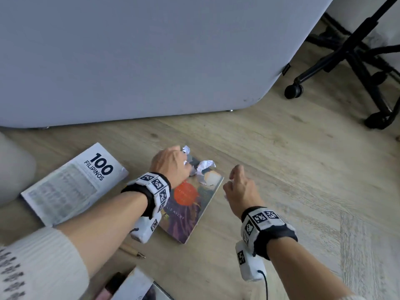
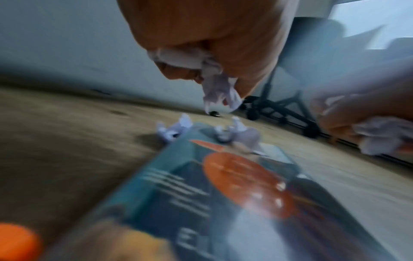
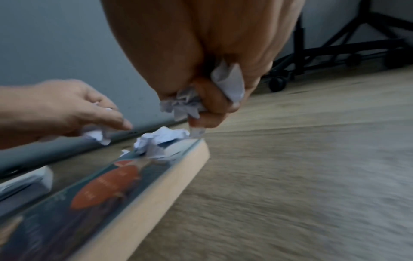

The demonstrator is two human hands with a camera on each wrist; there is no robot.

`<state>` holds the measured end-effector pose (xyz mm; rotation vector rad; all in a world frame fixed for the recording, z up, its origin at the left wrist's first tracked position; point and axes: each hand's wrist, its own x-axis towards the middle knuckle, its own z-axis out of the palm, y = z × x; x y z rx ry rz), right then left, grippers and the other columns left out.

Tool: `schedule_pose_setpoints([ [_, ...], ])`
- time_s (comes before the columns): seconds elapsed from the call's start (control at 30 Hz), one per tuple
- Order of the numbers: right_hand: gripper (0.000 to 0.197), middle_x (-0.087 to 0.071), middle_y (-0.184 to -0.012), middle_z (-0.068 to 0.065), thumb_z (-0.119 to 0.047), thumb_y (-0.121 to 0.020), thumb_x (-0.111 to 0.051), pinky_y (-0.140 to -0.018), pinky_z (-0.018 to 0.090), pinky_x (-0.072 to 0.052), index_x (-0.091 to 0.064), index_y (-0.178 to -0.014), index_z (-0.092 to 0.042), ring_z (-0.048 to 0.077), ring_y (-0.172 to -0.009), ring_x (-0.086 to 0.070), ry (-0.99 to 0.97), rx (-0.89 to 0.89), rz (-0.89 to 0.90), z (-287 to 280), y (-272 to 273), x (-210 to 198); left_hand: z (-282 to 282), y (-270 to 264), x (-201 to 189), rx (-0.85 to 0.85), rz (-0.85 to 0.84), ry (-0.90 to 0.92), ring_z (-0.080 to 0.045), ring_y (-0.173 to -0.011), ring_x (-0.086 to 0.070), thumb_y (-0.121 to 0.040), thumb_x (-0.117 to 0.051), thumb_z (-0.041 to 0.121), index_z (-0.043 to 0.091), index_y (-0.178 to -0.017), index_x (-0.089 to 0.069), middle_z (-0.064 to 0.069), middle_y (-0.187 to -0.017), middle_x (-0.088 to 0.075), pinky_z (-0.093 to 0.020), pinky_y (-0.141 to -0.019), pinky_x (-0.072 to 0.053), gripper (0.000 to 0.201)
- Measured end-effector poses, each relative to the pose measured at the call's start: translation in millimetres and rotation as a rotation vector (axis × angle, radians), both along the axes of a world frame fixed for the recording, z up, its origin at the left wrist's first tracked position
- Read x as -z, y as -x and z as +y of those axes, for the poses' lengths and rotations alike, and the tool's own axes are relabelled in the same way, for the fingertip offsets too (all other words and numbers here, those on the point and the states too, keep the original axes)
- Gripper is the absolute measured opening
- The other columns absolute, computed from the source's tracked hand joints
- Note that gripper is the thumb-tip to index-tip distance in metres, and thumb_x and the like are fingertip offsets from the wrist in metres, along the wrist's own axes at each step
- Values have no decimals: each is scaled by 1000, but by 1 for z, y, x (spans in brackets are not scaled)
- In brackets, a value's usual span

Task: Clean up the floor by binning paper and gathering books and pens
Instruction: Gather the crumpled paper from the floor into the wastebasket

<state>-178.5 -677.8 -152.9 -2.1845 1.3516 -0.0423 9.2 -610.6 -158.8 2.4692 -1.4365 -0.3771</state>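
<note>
Both forearms reached forward from the head view, each wearing a wrist band printed with black-and-white markers. At the end of the right arm, the right hand (image 3: 201, 58) hung with its fingers curled tightly round a crumpled paper wad (image 3: 190, 104), white scraps poking out below the knuckles. That closed grip looked like a way to carry the scrap while the hand stayed free to move on. Across from it, the left hand (image 1: 170, 163) also held crumpled paper (image 2: 214, 83) bunched in its curled fingers, while one finger stretched forward, seemingly toward more.

Just beneath and ahead of the left fingertips, a loose paper ball (image 1: 204, 169) lay on the far end of a colourful book (image 1: 190, 200), whose cover showed an orange disc. Another scrap (image 2: 174, 128) sat just beyond the book's far edge, on the wooden floor (image 1: 281, 169). The book lay flat between the two hands.

Further left of the left hand, a white book titled "100 Filipinos" (image 1: 73, 185) lay flat on the floor. Close under the left forearm lay a pen (image 1: 132, 252), and nearer still the corner of another book (image 1: 134, 286).

Beyond both hands stood a pale grey panel (image 1: 151, 61), and off past the right hand a black chair base (image 1: 357, 61) on castors. No bin was in view. Judging by this, paper gathering was under way, with the books and pen not yet collected.
</note>
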Motion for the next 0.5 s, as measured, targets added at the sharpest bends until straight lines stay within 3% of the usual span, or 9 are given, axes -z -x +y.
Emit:
schedule_pose_setpoints([
  [0.07,31,-65,-82,18,-12,-90,-41,-60,39,-44,-36,-120,-15,35,-67,-58,56,-135,56,8,-26,1,2,-24,6,-52,31,-29,-36,-84,-59,-90,-59,28,6,-86,-64,-12,-94,-49,-36,-64,-38,23],
  [0.13,47,-61,-99,18,-15,-94,-38,-60,38,-40,-26,-139,-20,35,-71,-57,71,-245,117,13,-51,9,1,-38,12,-31,88,-49,-36,-81,-59,-90,-59,19,10,-106,-54,-13,-105,-45,-38,-66,-41,19],
  [0.23,47,-55,-114,13,-27,-99,-41,-65,39,-47,-24,-143,-21,36,-89,-62,117,-344,223,20,-73,19,-9,-48,25,106,127,-147,-32,-81,-58,-90,-57,12,28,-138,-36,-13,-117,-38,-39,-70,-52,54],
  [0.3,36,-51,-115,12,-29,-100,-44,-65,35,-45,-36,-131,-14,34,-95,-60,126,-413,277,26,-78,23,-15,-49,33,172,90,-218,-32,-82,-60,-94,-54,16,30,-138,-37,-14,-119,-36,-38,-66,-51,50],
  [0.4,28,-51,-104,13,-28,-100,-45,-57,37,-44,-49,-115,-5,34,-82,-62,215,-407,171,30,-77,29,-17,-44,42,185,-24,-298,-35,-90,-60,-98,-45,14,14,-127,-41,-15,-121,-38,-36,-63,-38,30],
  [0.5,18,-50,-105,11,-17,-99,-44,-59,39,-44,-46,-114,-8,34,-80,-63,192,-398,204,26,-75,38,-12,-40,47,182,-43,-294,-37,-99,-60,-97,-39,4,7,-118,-44,-16,-120,-44,-39,-68,-34,22],
])
